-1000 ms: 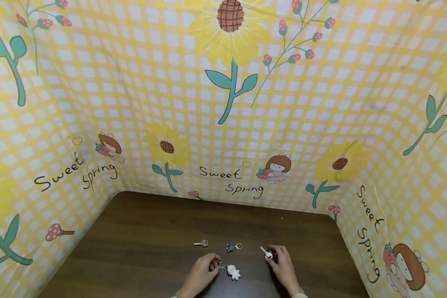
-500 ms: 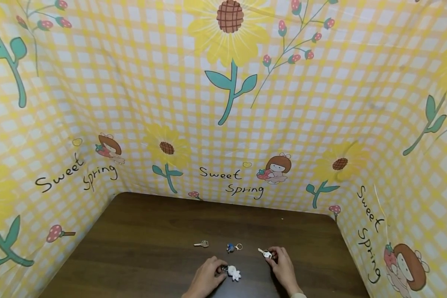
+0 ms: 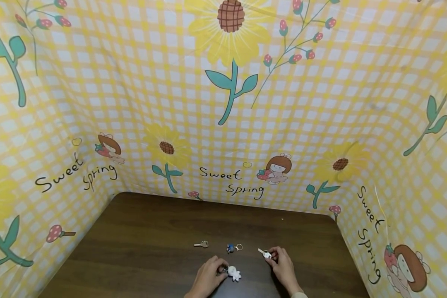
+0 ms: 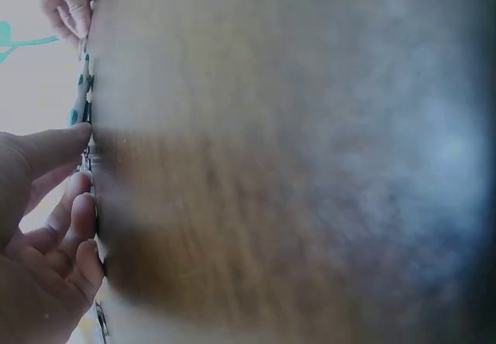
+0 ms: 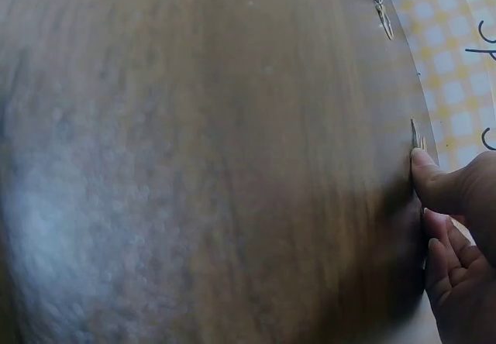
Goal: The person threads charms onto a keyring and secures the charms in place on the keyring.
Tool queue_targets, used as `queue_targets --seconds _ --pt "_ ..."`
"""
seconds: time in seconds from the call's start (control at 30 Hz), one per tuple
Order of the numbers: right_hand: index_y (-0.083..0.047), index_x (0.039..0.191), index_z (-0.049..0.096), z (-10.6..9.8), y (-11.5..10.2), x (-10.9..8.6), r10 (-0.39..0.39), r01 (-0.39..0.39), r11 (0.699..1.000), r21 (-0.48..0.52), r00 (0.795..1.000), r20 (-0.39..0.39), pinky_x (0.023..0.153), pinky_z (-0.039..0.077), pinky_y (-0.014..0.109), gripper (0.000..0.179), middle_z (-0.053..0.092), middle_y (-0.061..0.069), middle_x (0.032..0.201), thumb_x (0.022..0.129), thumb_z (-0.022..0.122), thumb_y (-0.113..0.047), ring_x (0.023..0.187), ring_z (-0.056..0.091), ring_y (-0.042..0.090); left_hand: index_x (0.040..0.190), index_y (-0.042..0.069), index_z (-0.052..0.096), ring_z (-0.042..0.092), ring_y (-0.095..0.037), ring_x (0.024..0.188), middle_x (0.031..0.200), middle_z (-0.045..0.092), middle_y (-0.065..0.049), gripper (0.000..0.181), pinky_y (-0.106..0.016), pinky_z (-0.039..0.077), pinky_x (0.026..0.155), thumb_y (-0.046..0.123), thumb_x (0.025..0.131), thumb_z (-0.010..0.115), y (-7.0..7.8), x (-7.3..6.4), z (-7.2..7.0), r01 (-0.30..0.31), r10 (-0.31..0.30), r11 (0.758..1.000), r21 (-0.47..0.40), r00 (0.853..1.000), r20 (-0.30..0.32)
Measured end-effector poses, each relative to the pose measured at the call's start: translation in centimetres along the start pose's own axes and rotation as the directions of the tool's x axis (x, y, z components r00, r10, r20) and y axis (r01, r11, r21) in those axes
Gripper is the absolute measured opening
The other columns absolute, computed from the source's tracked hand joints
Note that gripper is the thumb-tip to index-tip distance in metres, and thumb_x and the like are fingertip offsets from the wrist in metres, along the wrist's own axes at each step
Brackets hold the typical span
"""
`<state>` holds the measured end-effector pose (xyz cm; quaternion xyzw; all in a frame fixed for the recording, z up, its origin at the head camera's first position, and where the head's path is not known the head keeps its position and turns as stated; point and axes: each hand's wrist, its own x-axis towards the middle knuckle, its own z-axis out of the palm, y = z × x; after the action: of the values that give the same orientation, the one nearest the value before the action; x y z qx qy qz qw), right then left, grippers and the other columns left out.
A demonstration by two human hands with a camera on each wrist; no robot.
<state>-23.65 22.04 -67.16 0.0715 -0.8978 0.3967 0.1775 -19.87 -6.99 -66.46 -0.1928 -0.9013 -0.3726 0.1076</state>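
Observation:
My left hand [image 3: 207,275] pinches the dark metal clasp end of a white figure keychain [image 3: 234,273] low on the dark wooden table. The white figure itself lies to the right of the fingertips, and the clasp is mostly hidden by them. In the left wrist view, thumb and fingers of the left hand [image 4: 46,220] come together right at the tabletop. To the right, my right hand [image 3: 283,267] holds a key [image 3: 265,253] by its round head between thumb and fingers, blade pointing left. The right wrist view has this key [image 5: 416,136] edge-on at the thumb tip.
A blue figure keychain [image 3: 230,248] with a gold ring lies between the hands, farther back. Left of it is a loose key [image 3: 201,244]. Yellow checked cloth [image 3: 223,140] walls the wooden table [image 3: 152,223] at the back and both sides.
My left hand has slid right, its fingers closing further over the clasp of the white figure keychain. The key in my right hand has shifted slightly left. The other things lie unmoved.

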Motion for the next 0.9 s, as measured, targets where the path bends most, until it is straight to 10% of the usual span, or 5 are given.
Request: queue_targets --seconds 0.37,0.6,0.9 --pt "-0.004 0.102 0.071 0.0 0.2 -0.1 -0.046 0.046 0.998 0.04 0.999 -0.002 0.067 0.045 0.028 0.024 0.057 -0.004 0.085 0.084 0.086 -0.001 0.075 0.054 0.007 0.102 0.018 0.072 0.046 -0.003 0.081 0.089 0.052 0.01 0.028 -0.026 0.044 0.065 0.005 0.079 0.084 0.3 0.5 -0.3 -0.024 0.025 1.0 -0.013 0.999 0.046" --pt "-0.014 0.106 0.075 0.9 -0.2 -0.1 -0.031 0.031 0.998 -0.054 1.0 0.0 0.07 0.042 0.033 0.031 0.057 -0.004 0.088 0.081 0.092 -0.019 0.078 0.051 0.008 0.115 0.021 0.076 0.045 -0.01 0.101 0.111 0.055 0.006 0.041 -0.029 0.041 0.079 0.029 0.078 0.092 1.3 1.0 0.1 -0.114 0.119 0.992 -0.046 0.982 0.149" --pt "-0.015 0.113 0.075 1.0 -1.3 0.4 0.069 -0.068 0.998 -0.015 0.997 0.034 0.073 0.042 0.036 0.032 0.059 -0.003 0.092 0.086 0.089 -0.021 0.079 0.059 0.01 0.104 0.019 0.077 0.048 -0.009 0.095 0.104 0.058 0.006 0.039 -0.027 0.041 0.076 0.025 0.071 0.098 1.8 1.7 1.4 -0.137 0.136 0.99 0.014 0.986 0.094"
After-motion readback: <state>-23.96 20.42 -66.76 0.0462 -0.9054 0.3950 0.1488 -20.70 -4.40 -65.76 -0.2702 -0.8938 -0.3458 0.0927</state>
